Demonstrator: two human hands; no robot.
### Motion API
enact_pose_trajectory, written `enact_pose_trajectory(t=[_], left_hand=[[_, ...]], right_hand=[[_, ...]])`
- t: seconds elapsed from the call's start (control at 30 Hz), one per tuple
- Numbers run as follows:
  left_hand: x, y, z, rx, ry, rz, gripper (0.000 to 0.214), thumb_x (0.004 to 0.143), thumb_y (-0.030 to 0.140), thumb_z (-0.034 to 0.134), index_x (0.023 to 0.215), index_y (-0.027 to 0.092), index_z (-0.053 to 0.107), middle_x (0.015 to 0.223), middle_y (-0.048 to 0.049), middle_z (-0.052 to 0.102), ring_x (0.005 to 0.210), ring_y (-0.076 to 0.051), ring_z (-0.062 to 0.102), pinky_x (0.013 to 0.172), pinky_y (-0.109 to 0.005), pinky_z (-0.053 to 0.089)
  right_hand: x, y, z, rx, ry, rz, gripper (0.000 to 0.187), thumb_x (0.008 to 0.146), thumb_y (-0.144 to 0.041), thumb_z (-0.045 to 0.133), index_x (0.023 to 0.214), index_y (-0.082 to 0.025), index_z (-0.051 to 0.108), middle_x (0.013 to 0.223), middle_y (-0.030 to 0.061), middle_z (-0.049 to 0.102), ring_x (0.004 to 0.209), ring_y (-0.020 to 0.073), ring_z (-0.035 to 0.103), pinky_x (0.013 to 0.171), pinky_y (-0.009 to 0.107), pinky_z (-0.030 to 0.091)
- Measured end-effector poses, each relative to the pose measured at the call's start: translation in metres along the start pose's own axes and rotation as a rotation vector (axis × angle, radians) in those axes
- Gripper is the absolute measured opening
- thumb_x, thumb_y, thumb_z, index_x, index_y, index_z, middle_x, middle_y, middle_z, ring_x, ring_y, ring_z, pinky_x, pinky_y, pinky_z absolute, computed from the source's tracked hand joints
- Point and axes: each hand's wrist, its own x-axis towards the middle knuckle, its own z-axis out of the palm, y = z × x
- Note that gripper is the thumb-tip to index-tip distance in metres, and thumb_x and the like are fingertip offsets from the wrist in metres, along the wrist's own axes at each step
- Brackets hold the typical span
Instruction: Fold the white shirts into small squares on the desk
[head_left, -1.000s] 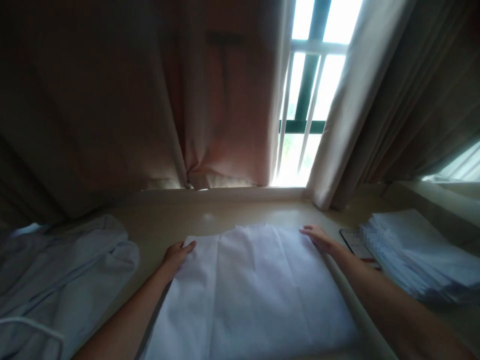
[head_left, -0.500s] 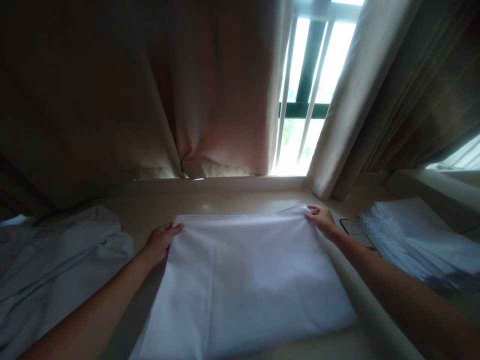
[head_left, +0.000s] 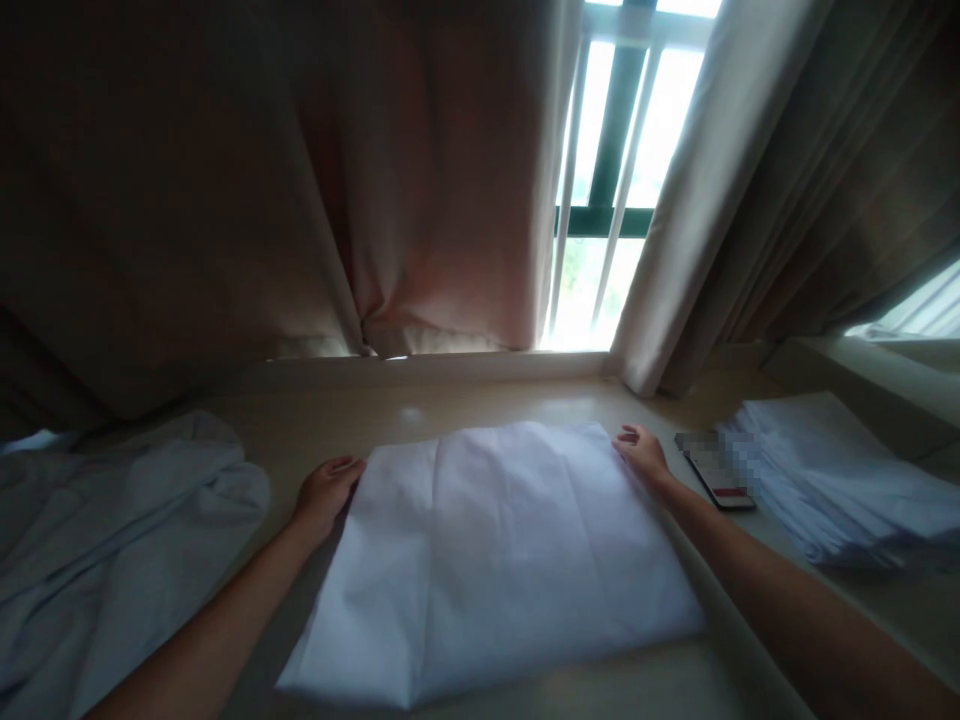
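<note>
A folded white cloth lies spread in front of me, with crease lines running from its far edge towards me. At its far left corner is my left hand, fingers stretched along the edge and no longer pinching it; whether the fingertips still touch the fabric is hard to tell. Beside the far right corner, my right hand has its fingers loosely bent and apart, with no fabric between them. The cloth's underside and inner layers are hidden.
On the right stands a stack of folded white cloths, with a phone beside it, partly blurred out. A heap of loose white cloth lies at left. Curtains hang behind the surface, parted at a bright barred window.
Both hands have let go of the cloth's far corners. The cloth has settled flatter and its near edge now shows. The right hand has moved slightly down, uncovering more of the phone.
</note>
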Motion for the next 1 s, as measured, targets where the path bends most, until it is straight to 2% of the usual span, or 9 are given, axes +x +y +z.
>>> enact_pose_trajectory(t=[0.13, 0.23, 0.33, 0.43, 0.57, 0.7, 0.87, 1.0], left_hand=[[-0.042, -0.022, -0.046, 0.022, 0.058, -0.010, 0.045, 0.068, 0.039, 0.068, 0.104, 0.015, 0.057, 0.087, -0.0042, 0.066, 0.069, -0.015, 0.064, 0.061, -0.025, 0.052], [-0.095, -0.050, -0.077, 0.187, -0.020, -0.017, 0.047, 0.067, 0.051, 0.067, 0.100, 0.017, 0.061, 0.096, -0.0066, 0.069, 0.090, -0.024, 0.066, 0.074, -0.030, 0.053], [-0.147, -0.073, -0.097, 0.273, -0.092, 0.016, 0.046, 0.073, 0.057, 0.059, 0.104, 0.023, 0.063, 0.108, -0.0028, 0.069, 0.108, -0.025, 0.061, 0.094, -0.032, 0.046], [-0.180, -0.082, -0.105, 0.262, -0.116, 0.042, 0.047, 0.081, 0.061, 0.046, 0.108, 0.027, 0.063, 0.116, -0.0005, 0.067, 0.115, -0.024, 0.057, 0.103, -0.032, 0.039], [-0.191, -0.080, -0.104, 0.206, -0.127, 0.146, 0.048, 0.079, 0.061, 0.049, 0.109, 0.026, 0.063, 0.118, -0.0020, 0.065, 0.116, -0.025, 0.056, 0.105, -0.033, 0.038], [-0.194, -0.073, -0.101, 0.190, -0.141, 0.268, 0.043, 0.075, 0.055, 0.058, 0.101, 0.023, 0.068, 0.118, -0.0046, 0.064, 0.117, -0.026, 0.056, 0.105, -0.034, 0.039], [-0.203, -0.068, -0.102, 0.214, -0.141, 0.320, 0.041, 0.069, 0.054, 0.062, 0.097, 0.025, 0.072, 0.124, -0.0045, 0.062, 0.115, -0.026, 0.058, 0.095, -0.031, 0.048], [-0.205, -0.069, -0.103, 0.234, -0.108, 0.319, 0.042, 0.064, 0.056, 0.066, 0.091, 0.025, 0.073, 0.114, -0.0042, 0.067, 0.107, -0.027, 0.062, 0.090, -0.030, 0.051]], right_hand=[[-0.053, 0.018, -0.036, -0.133, 0.018, -0.137, 0.048, 0.079, -0.040, 0.060, 0.120, -0.014, 0.055, 0.110, 0.0115, 0.063, 0.087, 0.0194, 0.062, 0.078, 0.032, 0.049], [-0.109, 0.040, -0.054, -0.254, 0.029, -0.257, 0.046, 0.086, -0.049, 0.051, 0.119, -0.016, 0.055, 0.114, 0.0113, 0.061, 0.092, 0.0215, 0.060, 0.083, 0.036, 0.047], [-0.162, 0.061, -0.060, -0.291, 0.054, -0.247, 0.048, 0.088, -0.054, 0.047, 0.118, -0.017, 0.056, 0.115, 0.0115, 0.061, 0.096, 0.0238, 0.059, 0.088, 0.039, 0.045], [-0.196, 0.071, -0.060, -0.316, 0.130, -0.228, 0.051, 0.087, -0.058, 0.046, 0.115, -0.016, 0.057, 0.111, 0.0128, 0.062, 0.103, 0.0271, 0.056, 0.092, 0.041, 0.043], [-0.211, 0.067, -0.061, -0.309, 0.214, -0.177, 0.058, 0.085, -0.063, 0.046, 0.113, -0.014, 0.059, 0.097, 0.0128, 0.064, 0.092, 0.0274, 0.058, 0.084, 0.040, 0.044], [-0.211, 0.062, -0.063, -0.286, 0.183, -0.132, 0.052, 0.085, -0.063, 0.044, 0.098, -0.017, 0.063, 0.085, 0.0102, 0.065, 0.079, 0.0254, 0.059, 0.076, 0.037, 0.045], [-0.211, 0.063, -0.062, -0.310, 0.143, -0.181, 0.044, 0.084, -0.060, 0.043, 0.075, -0.021, 0.061, 0.077, 0.0097, 0.066, 0.077, 0.0271, 0.060, 0.071, 0.036, 0.044], [-0.210, 0.063, -0.061, -0.301, 0.153, -0.192, 0.038, 0.082, -0.055, 0.045, 0.066, -0.024, 0.059, 0.072, 0.0080, 0.065, 0.072, 0.0259, 0.060, 0.067, 0.035, 0.043]])
